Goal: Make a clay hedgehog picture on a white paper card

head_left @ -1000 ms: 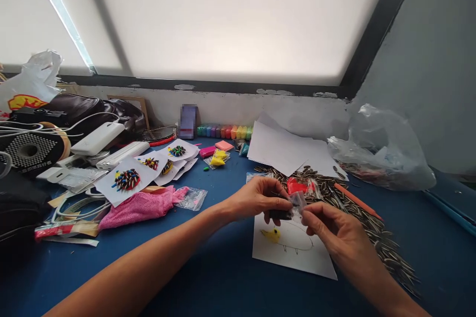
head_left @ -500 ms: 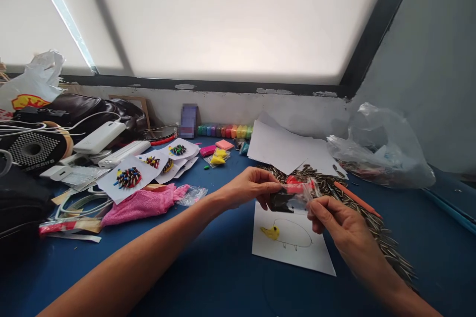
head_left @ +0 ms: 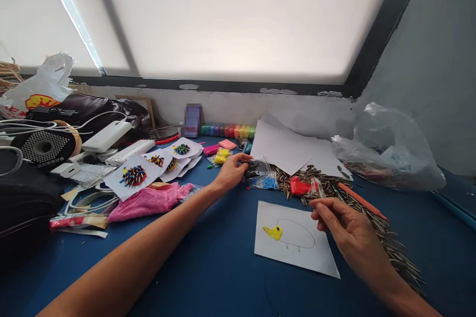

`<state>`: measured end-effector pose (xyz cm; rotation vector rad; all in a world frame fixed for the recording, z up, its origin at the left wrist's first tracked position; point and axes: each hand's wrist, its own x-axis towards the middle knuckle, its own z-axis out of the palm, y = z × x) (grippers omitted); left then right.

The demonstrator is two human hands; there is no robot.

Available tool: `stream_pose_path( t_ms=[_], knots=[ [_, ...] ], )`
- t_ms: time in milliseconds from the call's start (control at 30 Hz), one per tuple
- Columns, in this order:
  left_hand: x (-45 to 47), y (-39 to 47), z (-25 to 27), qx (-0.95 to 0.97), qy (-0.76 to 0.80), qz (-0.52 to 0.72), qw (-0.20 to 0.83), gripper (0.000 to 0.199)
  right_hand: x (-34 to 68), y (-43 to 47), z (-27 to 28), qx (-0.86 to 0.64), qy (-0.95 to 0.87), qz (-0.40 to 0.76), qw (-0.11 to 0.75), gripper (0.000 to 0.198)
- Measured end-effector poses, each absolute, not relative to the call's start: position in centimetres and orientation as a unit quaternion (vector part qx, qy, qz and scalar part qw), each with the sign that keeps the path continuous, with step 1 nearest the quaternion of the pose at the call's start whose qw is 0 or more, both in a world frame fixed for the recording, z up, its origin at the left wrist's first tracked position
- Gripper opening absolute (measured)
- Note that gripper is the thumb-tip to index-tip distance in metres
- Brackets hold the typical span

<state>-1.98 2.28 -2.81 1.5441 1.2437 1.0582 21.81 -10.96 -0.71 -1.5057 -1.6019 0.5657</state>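
The left hand [head_left: 231, 172] pinches a dark packet [head_left: 256, 168]. The right hand [head_left: 345, 228] has fingertips together (around anything, I can't tell).

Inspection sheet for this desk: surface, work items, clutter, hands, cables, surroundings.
Surface: blue tabletop, a few specks.
Work items: drawing with yellow head; black packet; red packet beside sunflower seeds.
Clutter: pink cloth, clear plastic bag.
Hands: left hand at the black packet, grip unclear; right hand above the drawing's right side, fingertips pinched, contents unclear.
Cables: white cables at left.
Surroundings: pale blind, grey wall.
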Motion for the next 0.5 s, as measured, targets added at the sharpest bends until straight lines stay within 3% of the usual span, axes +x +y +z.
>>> stream_pose_path(
  t_ms=[233, 500],
  knots=[
    [-2.8, 3.1, -3.6, 0.658, 0.558, 0.41, 0.297, 0.024, 22.6, -10.5, -0.8, -0.624, -0.655, 0.139, 0.403, 0.03],
    [-3.6, 3.2, -3.3, 0.711, 0.582, 0.353, 0.176, 0.032, 23.0, -9.9, -0.4, -0.62, -0.683, 0.094, 0.376, 0.042]
  ],
)
